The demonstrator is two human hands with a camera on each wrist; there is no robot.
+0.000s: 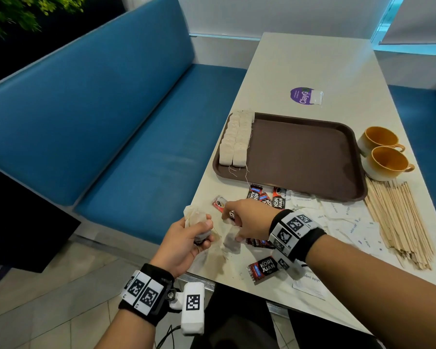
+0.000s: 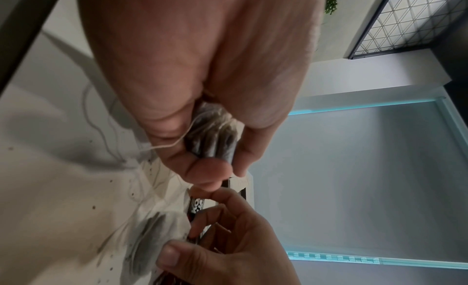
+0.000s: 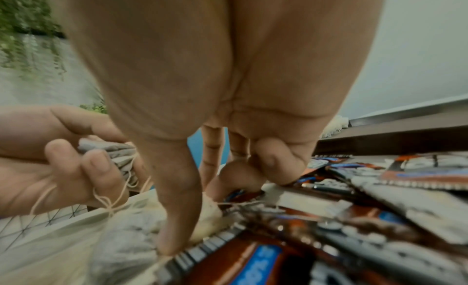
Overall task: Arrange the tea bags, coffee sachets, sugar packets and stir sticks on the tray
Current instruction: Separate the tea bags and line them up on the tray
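Table [image 1: 312, 71] sticker [image 1: 301, 95] reads "ClayGo"; coffee sachets [image 1: 262, 269] read "KOPI JUAN".

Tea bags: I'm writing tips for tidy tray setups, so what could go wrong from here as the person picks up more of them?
The strings look like the main risk: the left hand grips a bunch of tea bags with loose threads trailing, which could tangle. The right hand is pinching a tea bag lying beside coffee sachets, so one may get dragged along. The tea bag row on the tray has a string hanging over the rim and might be pulled askew.
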